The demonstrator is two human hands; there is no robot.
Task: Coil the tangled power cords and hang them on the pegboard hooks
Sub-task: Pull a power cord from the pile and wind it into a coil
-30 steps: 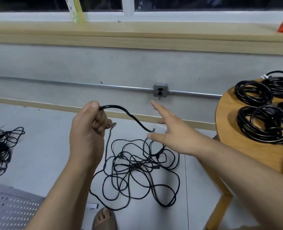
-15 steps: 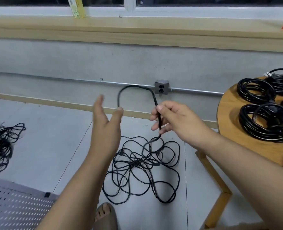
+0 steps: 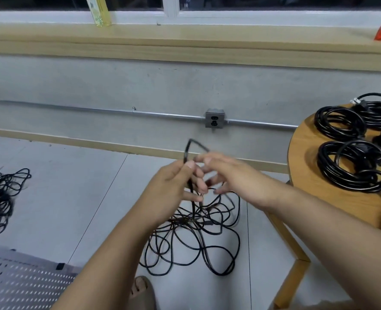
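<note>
Left hand (image 3: 174, 189) has the black power cord (image 3: 186, 153) pinched, thumb pressed over it against the curled fingers, and a short loop pokes up just above the knuckles. That loop bends across to the right hand (image 3: 236, 175), whose bent fingers meet its far end, but they are blurred and I cannot tell if they grip. Below the left hand the cord drops straight into the loose tangle (image 3: 185, 220) on the floor, beside the round table (image 3: 308, 175).
</note>
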